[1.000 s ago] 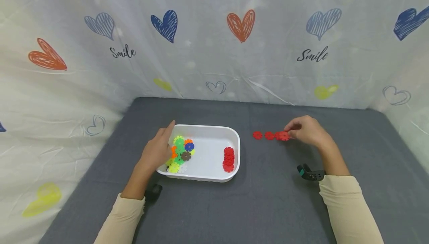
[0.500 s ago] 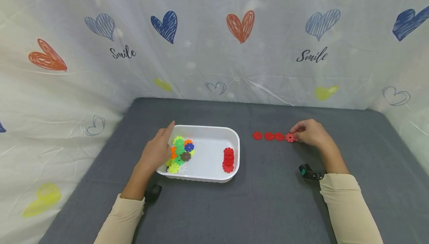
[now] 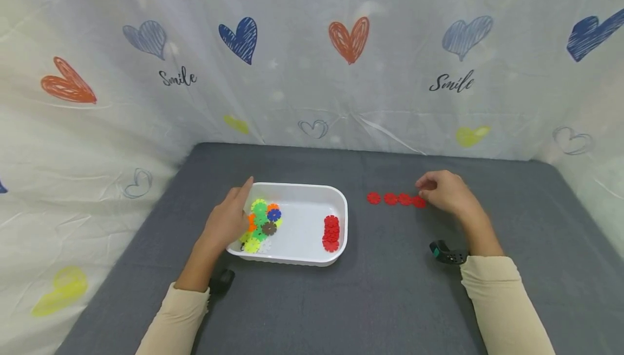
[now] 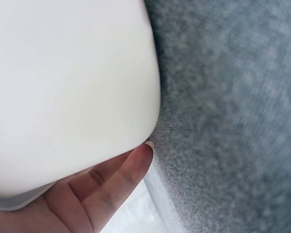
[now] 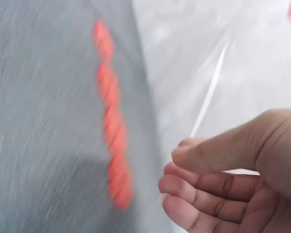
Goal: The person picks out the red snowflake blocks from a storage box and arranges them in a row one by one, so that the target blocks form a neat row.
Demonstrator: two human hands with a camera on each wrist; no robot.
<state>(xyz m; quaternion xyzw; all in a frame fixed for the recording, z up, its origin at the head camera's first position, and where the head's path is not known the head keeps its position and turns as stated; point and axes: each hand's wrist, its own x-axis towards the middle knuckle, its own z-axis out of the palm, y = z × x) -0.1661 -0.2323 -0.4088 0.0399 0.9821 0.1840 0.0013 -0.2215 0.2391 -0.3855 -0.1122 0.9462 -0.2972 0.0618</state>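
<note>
My left hand [image 3: 226, 219] lies at the left side of a white plastic tray [image 3: 302, 262], straight fingers along its outer wall. In the left wrist view its fingers [image 4: 119, 184] touch the white wall; the thumb is hidden there. My right hand [image 3: 446, 192] hovers at the right end of a row of several red notched discs [image 3: 390, 199] on the cloth. The nearest red disc [image 3: 418, 201] lies just below its fingertips. The right wrist view shows the thumb close to the loosely bent fingers [image 5: 182, 211], nothing between them, and the blurred red row [image 5: 114, 128] beside them.
Inside the tray, mixed coloured discs [image 3: 260, 222] are heaped at the left and a red overlapping stack [image 3: 331, 234] lies at the right. Dark grey cloth [image 3: 312, 311] covers the table. A white curtain [image 3: 292, 89] with printed hearts hangs behind it.
The right hand moved right with a red disc, set it down at the row's right end and let go, lifting slightly. The left hand and tray stayed in place.
</note>
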